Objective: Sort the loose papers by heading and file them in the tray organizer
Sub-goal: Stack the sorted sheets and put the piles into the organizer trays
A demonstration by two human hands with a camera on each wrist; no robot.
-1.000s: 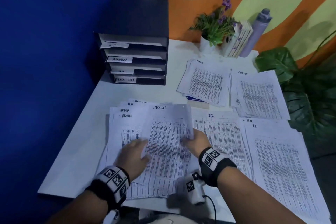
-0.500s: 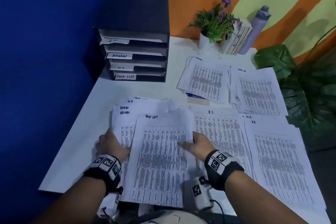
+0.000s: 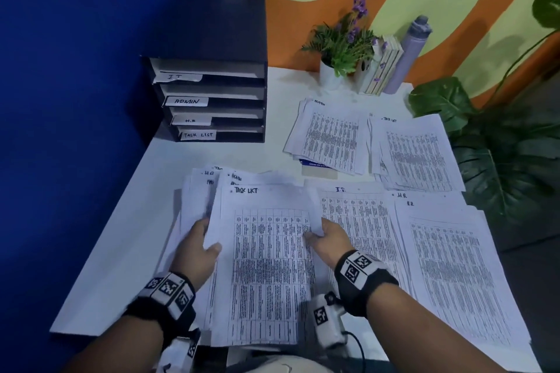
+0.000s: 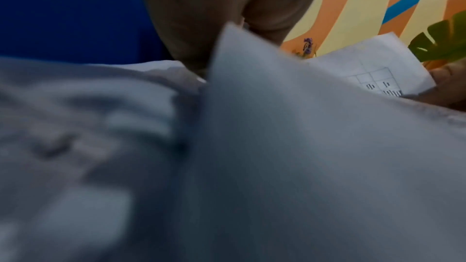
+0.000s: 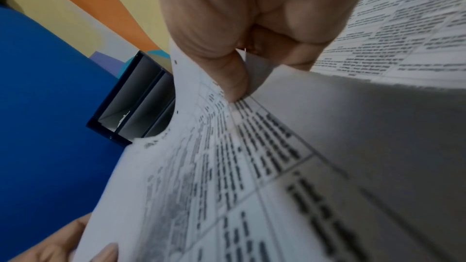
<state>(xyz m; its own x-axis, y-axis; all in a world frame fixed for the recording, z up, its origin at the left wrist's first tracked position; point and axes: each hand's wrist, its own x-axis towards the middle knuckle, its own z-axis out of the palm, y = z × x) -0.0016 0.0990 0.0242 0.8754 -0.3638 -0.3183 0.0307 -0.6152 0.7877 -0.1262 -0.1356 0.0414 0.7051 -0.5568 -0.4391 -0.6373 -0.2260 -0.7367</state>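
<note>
Centrally, near the table's front edge, the "Task List" sheet [image 3: 266,266] is raised over the unsorted stack [image 3: 200,191], well in front of the tray organizer [image 3: 212,100]. Left hand [image 3: 197,248] pinches its left margin; right hand [image 3: 328,238] pinches its right margin.

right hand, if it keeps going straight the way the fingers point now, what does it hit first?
Probably the left hand. The right hand pinches the right edge of the TASK LIST sheet with fingers aimed leftward across it, and the left hand grips the opposite edge. Depth is unclear; it might slide over the paper first.
</note>
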